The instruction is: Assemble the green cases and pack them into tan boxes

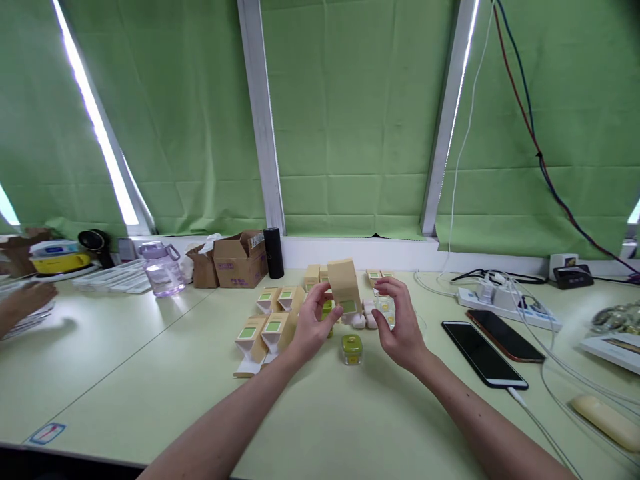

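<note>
My left hand (314,327) is closed around a small tan carton (344,285) with a green label, held upright above the table. My right hand (397,320) pinches a small clear packet with a yellow spot (385,308) just right of the carton. Below my hands a small green-lidded jar (352,348) stands on the pale green table (200,373). Several open tan cartons with green labels (267,327) lie to the left of my hands, and more stand behind them (313,275). Small white pieces (364,321) lie between my hands.
Two phones (483,352) lie at the right beside a power strip (505,300) with cables. A brown cardboard box (240,260), a black cylinder (273,253) and a clear jug (161,268) stand at the back left. Another person's hand (23,303) rests at the far left.
</note>
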